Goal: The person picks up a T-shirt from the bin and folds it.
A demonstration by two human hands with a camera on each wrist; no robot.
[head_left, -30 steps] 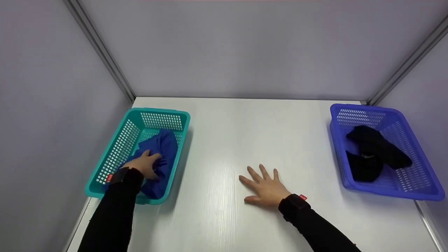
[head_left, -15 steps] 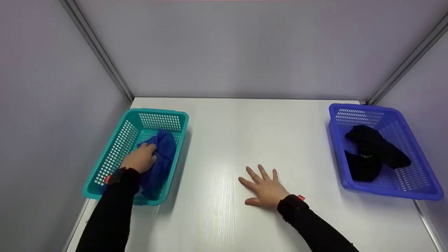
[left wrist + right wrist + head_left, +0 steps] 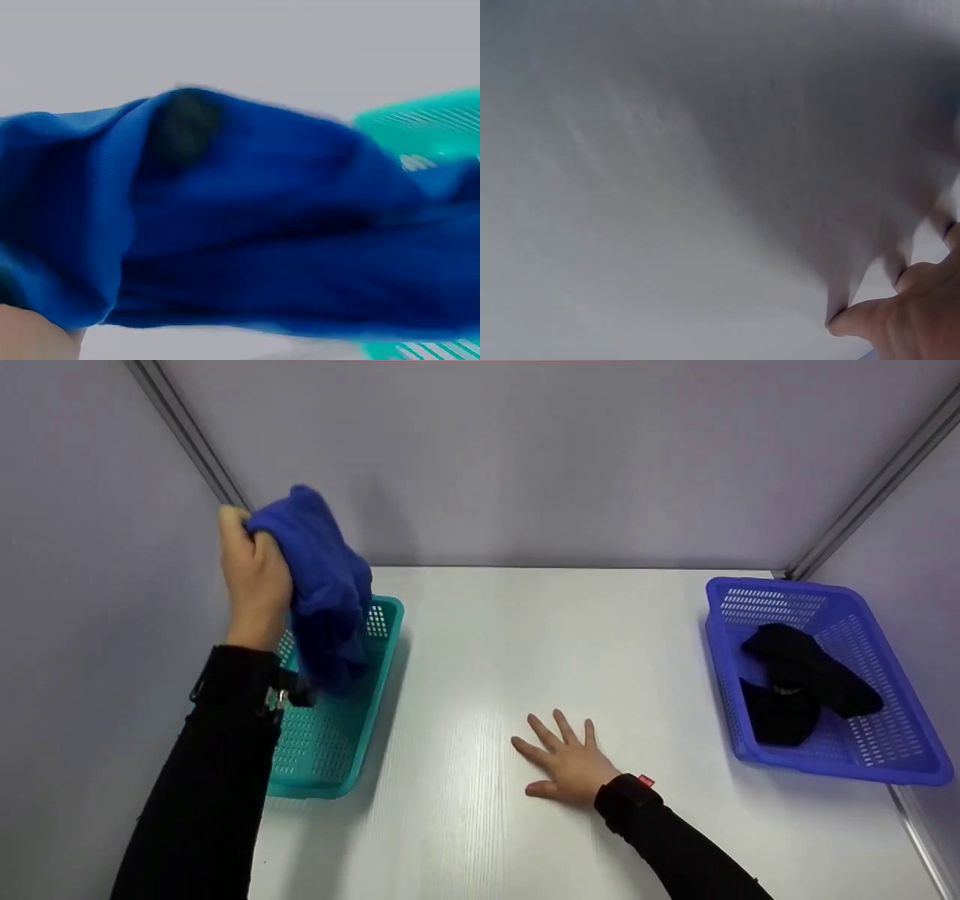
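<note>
A crumpled blue cloth (image 3: 326, 577) hangs from my left hand (image 3: 256, 585), which grips its upper end above the teal basket (image 3: 375, 712). The cloth's lower end dangles over the basket, slightly blurred. In the left wrist view the blue cloth (image 3: 300, 202) stretches across the frame with a dark patch on it. Part of my left hand (image 3: 34, 337) shows in the lower corner there. My right hand (image 3: 574, 769) rests on the white table (image 3: 465, 660) with its fingers spread, holding nothing. Its fingertips (image 3: 847, 322) touch the tabletop in the right wrist view.
A blue-purple basket (image 3: 832, 765) stands at the table's right side with black cloth items (image 3: 814, 675) inside. Grey panels (image 3: 540, 465) enclose the table at the back and both sides.
My left hand has taken hold of the blue cloth and lifted it up out of the teal basket. The right hand stays in the same place on the table.
</note>
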